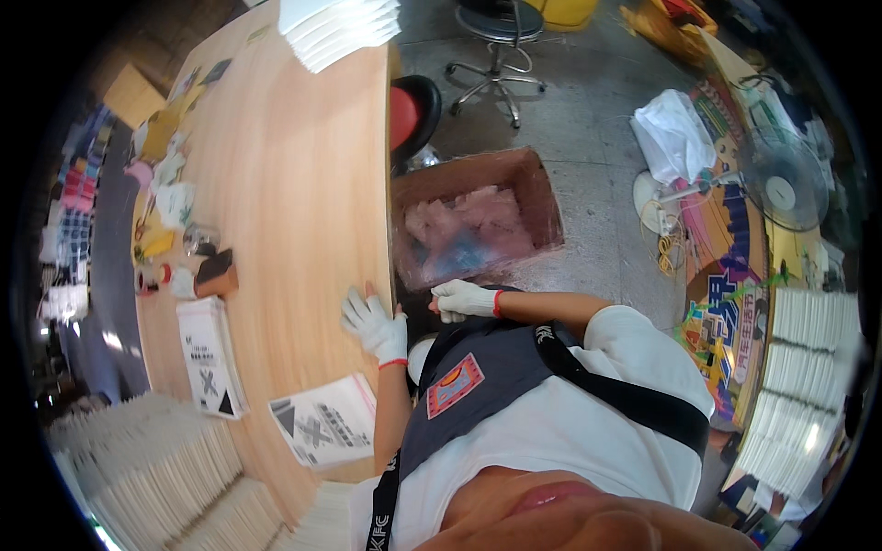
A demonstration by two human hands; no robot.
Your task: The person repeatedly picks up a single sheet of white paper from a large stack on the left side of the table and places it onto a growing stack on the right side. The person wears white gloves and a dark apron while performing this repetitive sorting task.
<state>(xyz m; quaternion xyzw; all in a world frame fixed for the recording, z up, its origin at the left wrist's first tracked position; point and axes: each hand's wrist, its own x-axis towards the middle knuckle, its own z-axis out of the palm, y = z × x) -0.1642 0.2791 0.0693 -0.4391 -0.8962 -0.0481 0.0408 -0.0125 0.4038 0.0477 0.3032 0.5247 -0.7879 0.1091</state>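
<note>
My left hand [375,328], in a white knit glove with a red cuff, rests at the edge of the pale wooden table [303,184], fingers apart and nothing held. Just past that edge, my right hand [465,300] wears a matching glove. Its fingers are curled together, and whatever may be inside them is hidden. In front of my right hand, a brown cardboard box [542,197] on the floor contains crumpled pinkish clear plastic and a blue piece. Nearest my left hand on the tabletop are white printed plastic bags [326,422] lying flat.
Another stack of printed bags [209,354] lies farther left, beside a brown holder [217,273]. White paper stacks [147,459] fill the lower left; more sheets [340,32] lie at the far end. A wheeled stool [501,46], red-seated chair [411,119] and fan [781,191] stand around.
</note>
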